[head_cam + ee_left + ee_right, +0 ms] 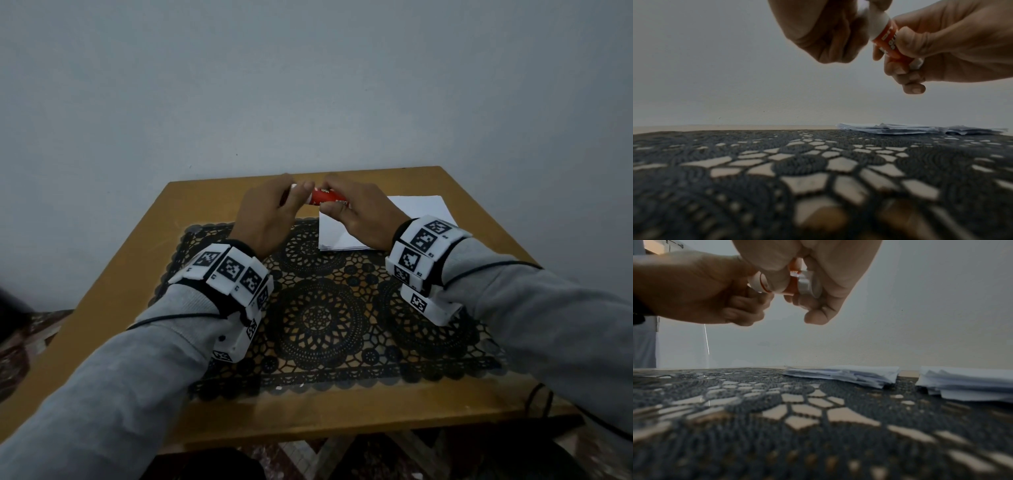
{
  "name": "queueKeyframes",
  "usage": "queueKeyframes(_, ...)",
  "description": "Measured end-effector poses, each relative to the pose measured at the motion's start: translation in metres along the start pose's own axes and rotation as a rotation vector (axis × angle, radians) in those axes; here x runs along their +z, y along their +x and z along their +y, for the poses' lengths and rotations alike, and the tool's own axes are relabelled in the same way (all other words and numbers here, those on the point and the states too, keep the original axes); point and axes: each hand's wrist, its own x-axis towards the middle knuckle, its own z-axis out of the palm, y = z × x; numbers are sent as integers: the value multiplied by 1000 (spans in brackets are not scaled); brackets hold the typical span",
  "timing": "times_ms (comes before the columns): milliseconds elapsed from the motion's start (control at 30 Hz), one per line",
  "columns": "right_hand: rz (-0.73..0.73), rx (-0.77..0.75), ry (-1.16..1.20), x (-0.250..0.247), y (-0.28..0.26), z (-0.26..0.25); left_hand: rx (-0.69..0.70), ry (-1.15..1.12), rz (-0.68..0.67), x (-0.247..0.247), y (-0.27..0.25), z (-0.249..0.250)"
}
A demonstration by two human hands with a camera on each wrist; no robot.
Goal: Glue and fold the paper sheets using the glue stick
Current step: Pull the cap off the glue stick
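Both hands hold a red glue stick [325, 197] level above the far part of the table. My right hand [346, 202] grips its red body [887, 42], fingers curled round it, with the white base knob [807, 284] toward the palm. My left hand [294, 192] pinches the white cap [877, 24] at the stick's left end [758, 283]. White paper sheets [342, 229] lie in a stack below the right hand, partly hidden by it. From the right wrist view they show as two low piles [842, 374], [966, 382].
A black lace mat [318, 318] covers the middle of the wooden table [113, 274]. The table stands against a plain pale wall [308, 85]. Grey sleeves and marker wristbands [236, 270] hang over the mat.
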Motion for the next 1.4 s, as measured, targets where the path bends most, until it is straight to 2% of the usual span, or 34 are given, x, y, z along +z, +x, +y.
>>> queueKeyframes(133,-9,7,8,1,0,2,58,-81,-38,-4,-4,1)
queueKeyframes(367,54,-76,-47,2,1,-4,-35,23,60,2,1,2)
queueKeyframes(500,48,-41,-47,0,0,1,-37,-88,-25,-1,-3,2)
queueKeyframes(600,49,-19,-46,0,0,2,14,-27,-26,-2,-3,3)
queueKeyframes(767,41,-33,-66,1,1,2,-105,39,-42,1,-1,5)
queueKeyframes(900,48,-33,-87,0,1,1,-167,-78,-77,0,-3,6)
queueKeyframes(1067,18,-27,-33,1,-1,-3,-122,-104,-131,3,-2,1)
queueKeyframes(1233,-25,-33,-38,3,-2,-9,-92,-34,-106,3,-1,-1)
queueKeyframes(1400,-35,-31,-16,3,-1,-10,-79,-85,-69,-1,-1,-1)
